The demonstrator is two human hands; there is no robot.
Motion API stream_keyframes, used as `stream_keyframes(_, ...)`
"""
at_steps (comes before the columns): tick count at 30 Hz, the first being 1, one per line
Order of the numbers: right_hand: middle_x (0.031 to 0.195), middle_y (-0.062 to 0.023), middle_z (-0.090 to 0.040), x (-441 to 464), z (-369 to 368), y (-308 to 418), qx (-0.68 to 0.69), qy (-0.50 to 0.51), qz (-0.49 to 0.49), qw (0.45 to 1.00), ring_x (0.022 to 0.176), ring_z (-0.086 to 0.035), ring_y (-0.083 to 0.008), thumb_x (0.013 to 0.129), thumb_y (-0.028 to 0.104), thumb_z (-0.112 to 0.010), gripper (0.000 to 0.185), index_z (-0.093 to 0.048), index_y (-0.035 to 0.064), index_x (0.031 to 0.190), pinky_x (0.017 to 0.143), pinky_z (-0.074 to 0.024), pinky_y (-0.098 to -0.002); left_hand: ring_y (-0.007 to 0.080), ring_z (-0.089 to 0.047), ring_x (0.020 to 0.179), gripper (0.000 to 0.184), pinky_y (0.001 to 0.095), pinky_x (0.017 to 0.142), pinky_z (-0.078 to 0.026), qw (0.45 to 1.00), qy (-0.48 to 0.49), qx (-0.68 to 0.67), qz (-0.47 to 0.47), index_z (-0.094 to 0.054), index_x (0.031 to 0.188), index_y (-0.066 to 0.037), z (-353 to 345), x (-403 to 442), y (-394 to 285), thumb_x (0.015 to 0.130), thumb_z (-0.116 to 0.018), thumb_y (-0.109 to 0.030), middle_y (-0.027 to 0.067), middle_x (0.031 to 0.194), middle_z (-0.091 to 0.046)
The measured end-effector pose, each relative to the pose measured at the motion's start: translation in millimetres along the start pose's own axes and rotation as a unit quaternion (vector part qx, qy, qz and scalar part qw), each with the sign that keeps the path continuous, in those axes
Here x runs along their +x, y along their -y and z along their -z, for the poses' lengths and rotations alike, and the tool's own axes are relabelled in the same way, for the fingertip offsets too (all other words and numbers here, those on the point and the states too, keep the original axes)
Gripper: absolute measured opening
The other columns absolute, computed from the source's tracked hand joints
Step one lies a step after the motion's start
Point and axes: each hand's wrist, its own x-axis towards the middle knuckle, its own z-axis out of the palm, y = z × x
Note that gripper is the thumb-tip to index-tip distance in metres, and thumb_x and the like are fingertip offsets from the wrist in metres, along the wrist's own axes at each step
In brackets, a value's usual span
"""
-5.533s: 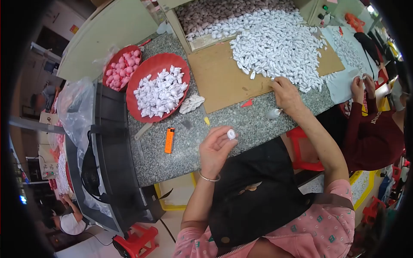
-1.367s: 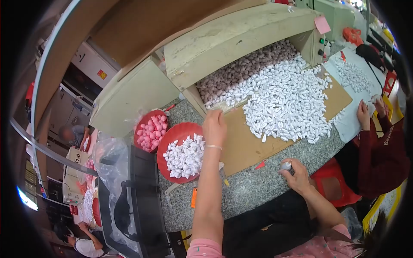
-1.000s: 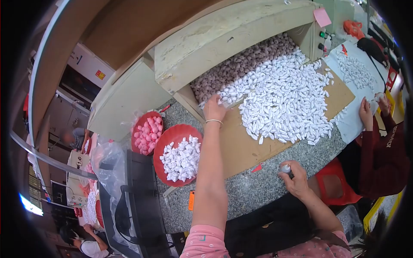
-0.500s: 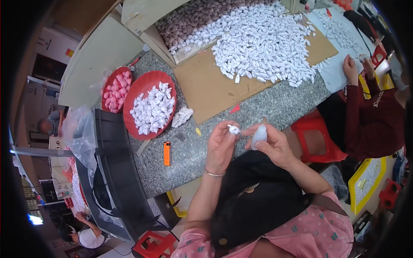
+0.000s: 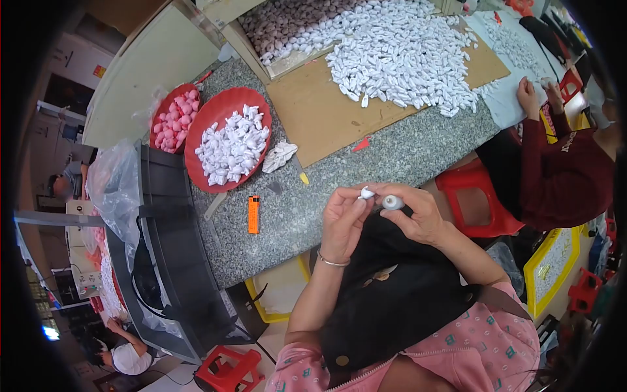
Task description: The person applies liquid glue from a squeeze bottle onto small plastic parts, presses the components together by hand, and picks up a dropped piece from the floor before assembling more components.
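Note:
My left hand (image 5: pixel 344 222) pinches a small white piece (image 5: pixel 366 193) between thumb and fingertips, over the table's front edge. Close beside it, my right hand (image 5: pixel 418 215) is wrapped round a small pale bottle (image 5: pixel 392 202), its round end facing the camera. The fingertips of both hands nearly meet at the white piece. Beyond them, many white pieces (image 5: pixel 398 59) lie heaped on a cardboard sheet (image 5: pixel 326 117). A red bowl (image 5: pixel 192 157) at the left holds similar white pieces.
A smaller bowl of pink pieces (image 5: pixel 175 121) stands behind the red bowl. An orange lighter (image 5: pixel 253 214) and a crumpled white cloth (image 5: pixel 279 157) lie on the granite table (image 5: pixel 418 147). A black bin stands left. At the right sits a co-worker in a maroon top (image 5: pixel 567 179).
My left hand has come back from the box opening to the front edge, now with a white piece. The bottle in my right hand has turned from upright to pointing toward the camera.

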Motion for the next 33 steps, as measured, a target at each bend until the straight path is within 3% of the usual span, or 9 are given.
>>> stream_keyframes(3,0.111,-0.0147,-0.065,-1,-1,-7,-0.058,0.007,0.088,0.994,0.099,-0.065,-0.0294,0.077,-0.002,-0.069,0.036,-0.059,0.0015,0.111,0.083,-0.0519,-0.036,0.0189,-0.059,0.11,0.008,0.0282,0.098,-0.05,1.0,-0.002,0.017,-0.004,-0.056,0.099,-0.002,1,-2,-4,0.091,-0.057,-0.001,0.0158,0.123,-0.056)
stream_keyframes(9,0.11,-0.0141,-0.066,-7,0,-11,-0.057,0.017,0.109,0.992,0.098,-0.065,-0.0303,0.076,0.0,-0.07,0.035,-0.059,0.0016,0.11,0.082,-0.0527,-0.036,0.0209,-0.057,0.113,0.016,0.0329,0.098,-0.047,0.999,0.024,-0.005,0.022,-0.057,0.103,-0.003,9,-4,1,0.088,-0.059,0.002,0.0141,0.122,-0.057)
stream_keyframes(15,0.109,-0.0138,-0.066,-12,0,-10,-0.035,0.037,0.094,0.994,0.096,-0.066,-0.0295,0.075,0.0,-0.071,0.036,-0.059,0.0022,0.11,0.083,-0.0529,-0.036,0.0202,-0.056,0.114,0.028,0.034,0.099,-0.045,0.991,0.026,0.105,0.077,-0.057,0.114,-0.003,18,-7,-7,0.087,-0.061,0.0,0.0141,0.122,-0.058)
stream_keyframes(21,0.111,-0.012,-0.065,-12,3,-15,0.005,0.055,0.046,0.997,0.099,-0.065,-0.0269,0.079,0.002,-0.069,0.037,-0.058,0.0022,0.114,0.085,-0.0516,-0.0347,0.0206,-0.056,0.113,0.028,0.0362,0.1,-0.044,0.985,0.056,0.161,0.015,-0.057,0.116,-0.002,6,-6,-9,0.089,-0.062,-0.004,0.0145,0.121,-0.059)
stream_keyframes(27,0.109,-0.0118,-0.061,-13,2,-10,0.128,0.06,-0.13,0.981,0.096,-0.064,-0.0236,0.088,0.004,-0.06,0.037,-0.052,0.0019,0.125,0.085,-0.0493,-0.0308,0.0201,-0.059,0.107,0.03,0.0353,0.096,-0.047,0.989,0.02,0.144,-0.008,-0.057,0.117,0.0,7,-7,-5,0.088,-0.062,-0.001,0.0133,0.123,-0.056)
stream_keyframes(30,0.109,-0.0125,-0.057,-8,6,2,0.18,-0.004,-0.162,0.97,0.092,-0.062,-0.0243,0.089,0.003,-0.057,0.039,-0.051,0.0026,0.128,0.083,-0.0481,-0.0297,0.0192,-0.061,0.101,0.033,0.0316,0.091,-0.051,0.948,0.003,0.302,-0.103,-0.058,0.115,0.002,16,-2,-10,0.083,-0.063,0.008,0.0122,0.123,-0.052)
stream_keyframes(33,0.112,-0.0134,-0.054,-6,22,4,-0.026,0.01,-0.057,0.998,0.088,-0.06,-0.0222,0.089,0.0,-0.056,0.043,-0.049,0.0033,0.131,0.079,-0.0471,-0.0293,0.0187,-0.062,0.099,0.037,0.028,0.087,-0.054,0.93,-0.004,0.342,-0.137,-0.058,0.112,0.004,19,-2,-14,0.078,-0.064,0.016,0.0117,0.125,-0.048)
